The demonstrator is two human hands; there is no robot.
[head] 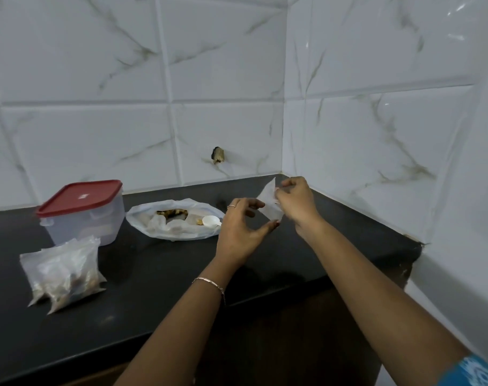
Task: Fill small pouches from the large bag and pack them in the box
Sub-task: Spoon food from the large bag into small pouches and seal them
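A small clear empty pouch [269, 200] hangs above the black counter [159, 277] near the corner. My right hand [298, 203] pinches its upper edge. My left hand [241, 229] holds its lower left side between thumb and fingers. The large white bag [174, 220] lies open on the counter to the left of my hands, with brown pieces and a small white scoop [211, 220] inside. A clear box with a red lid [84, 211] stands closed at the left. Filled pouches [63, 274] lean together in front of the box.
White marble-look tiled walls [362, 121] meet in a corner right behind my hands. The counter's front edge runs diagonally below my forearms, and its right end stops at a white ledge [460, 288].
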